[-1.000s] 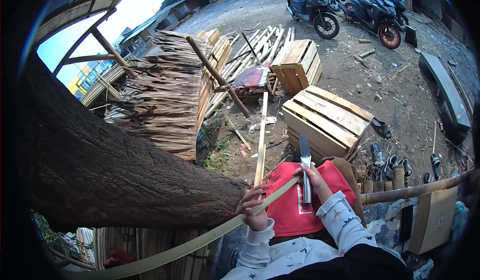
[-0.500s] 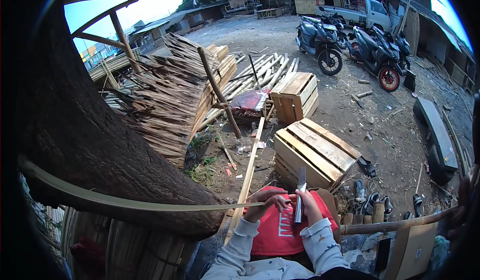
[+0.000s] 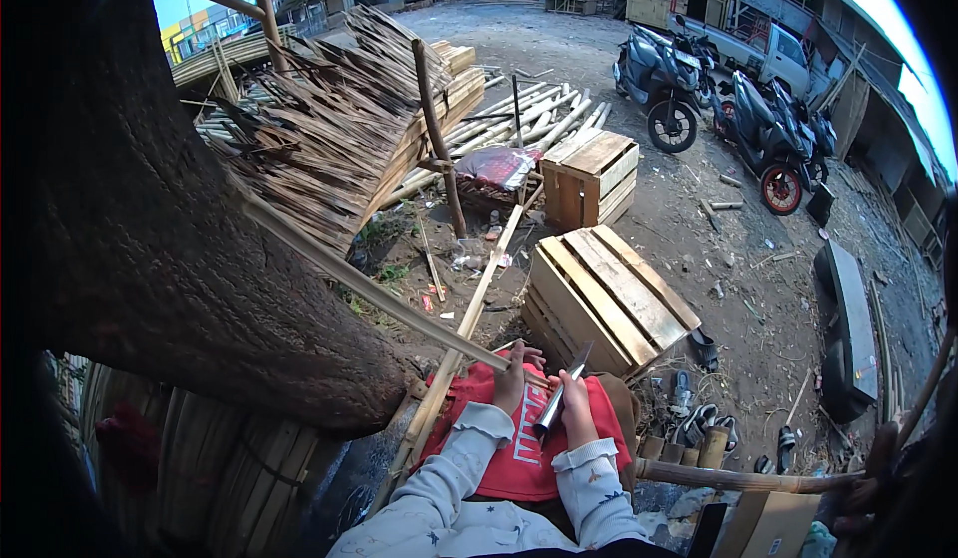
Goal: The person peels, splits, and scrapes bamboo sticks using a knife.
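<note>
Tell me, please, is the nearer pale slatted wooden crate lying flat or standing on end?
Lying flat: the nearer pale slatted wooden crate rests on the dirt ground, broad slatted face up.

Both forearms bent inward — left hand (image 3: 510, 380) and right hand (image 3: 576, 408) fisted, close together.

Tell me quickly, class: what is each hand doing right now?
Left hand: closed on the thin bamboo strip.
Right hand: closed on the knife, blade by the strip.

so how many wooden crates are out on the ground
2: a small crate near the bamboo poles, and a bigger slatted one just beyond the hands. More may hide behind the stacked strips.
</note>
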A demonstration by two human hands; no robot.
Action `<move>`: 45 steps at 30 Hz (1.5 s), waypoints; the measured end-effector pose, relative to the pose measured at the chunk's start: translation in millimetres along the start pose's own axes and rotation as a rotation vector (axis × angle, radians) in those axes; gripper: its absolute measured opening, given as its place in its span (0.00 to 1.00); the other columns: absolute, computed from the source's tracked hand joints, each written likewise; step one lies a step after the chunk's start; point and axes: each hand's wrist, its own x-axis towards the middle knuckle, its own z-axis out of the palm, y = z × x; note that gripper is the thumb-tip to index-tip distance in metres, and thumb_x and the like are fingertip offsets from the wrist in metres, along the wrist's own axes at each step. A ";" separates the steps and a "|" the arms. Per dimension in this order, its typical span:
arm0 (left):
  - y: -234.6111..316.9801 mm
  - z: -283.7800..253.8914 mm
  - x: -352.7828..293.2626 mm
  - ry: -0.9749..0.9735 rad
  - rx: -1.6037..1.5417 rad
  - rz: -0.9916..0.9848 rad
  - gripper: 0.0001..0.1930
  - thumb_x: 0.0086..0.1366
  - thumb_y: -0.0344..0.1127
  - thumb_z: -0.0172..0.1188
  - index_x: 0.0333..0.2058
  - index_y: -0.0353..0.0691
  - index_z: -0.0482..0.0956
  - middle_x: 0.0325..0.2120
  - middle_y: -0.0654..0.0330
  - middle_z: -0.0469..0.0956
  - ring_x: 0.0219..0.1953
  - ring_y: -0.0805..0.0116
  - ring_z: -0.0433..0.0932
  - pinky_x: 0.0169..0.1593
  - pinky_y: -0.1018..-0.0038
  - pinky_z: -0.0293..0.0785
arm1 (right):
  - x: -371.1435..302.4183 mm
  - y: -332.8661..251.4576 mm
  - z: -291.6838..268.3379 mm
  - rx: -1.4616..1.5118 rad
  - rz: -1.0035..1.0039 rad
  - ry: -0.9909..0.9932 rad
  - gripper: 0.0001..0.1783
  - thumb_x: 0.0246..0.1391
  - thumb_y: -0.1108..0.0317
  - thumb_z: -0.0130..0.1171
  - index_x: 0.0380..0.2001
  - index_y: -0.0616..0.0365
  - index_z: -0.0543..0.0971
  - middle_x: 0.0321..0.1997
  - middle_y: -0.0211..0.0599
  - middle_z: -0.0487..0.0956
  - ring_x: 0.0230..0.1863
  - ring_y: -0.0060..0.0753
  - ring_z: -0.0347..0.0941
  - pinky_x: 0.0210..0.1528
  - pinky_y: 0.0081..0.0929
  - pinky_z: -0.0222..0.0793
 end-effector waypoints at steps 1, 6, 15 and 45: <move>-2.0 -1.5 0.6 -0.011 0.032 -0.068 0.27 0.72 0.52 0.44 0.32 0.32 0.81 0.20 0.59 0.78 0.28 0.71 0.79 0.35 0.77 0.73 | 0.1 0.9 1.1 -0.011 -0.021 -0.006 0.13 0.60 0.64 0.54 0.43 0.58 0.66 0.32 0.40 0.78 0.25 0.33 0.75 0.25 0.31 0.75; -2.3 -3.9 1.1 -0.074 0.170 -0.097 0.27 0.73 0.52 0.42 0.30 0.34 0.82 0.18 0.63 0.76 0.23 0.76 0.73 0.28 0.80 0.66 | 2.5 4.4 3.0 -0.071 -0.045 0.012 0.11 0.59 0.64 0.55 0.39 0.59 0.68 0.31 0.36 0.77 0.24 0.29 0.73 0.25 0.29 0.74; 3.7 -2.3 -1.8 -0.115 0.102 -0.096 0.27 0.73 0.52 0.44 0.28 0.35 0.81 0.14 0.69 0.67 0.18 0.81 0.64 0.24 0.82 0.60 | 1.0 3.0 1.3 -0.154 -0.067 0.020 0.13 0.59 0.62 0.55 0.38 0.61 0.69 0.34 0.41 0.79 0.27 0.31 0.75 0.28 0.31 0.75; -4.1 -6.6 2.5 -0.180 0.076 -0.171 0.25 0.72 0.51 0.45 0.28 0.35 0.80 0.15 0.68 0.68 0.19 0.81 0.66 0.25 0.82 0.62 | 3.5 5.4 0.7 -0.150 -0.101 0.007 0.12 0.59 0.64 0.54 0.37 0.63 0.69 0.30 0.37 0.76 0.24 0.30 0.74 0.25 0.29 0.74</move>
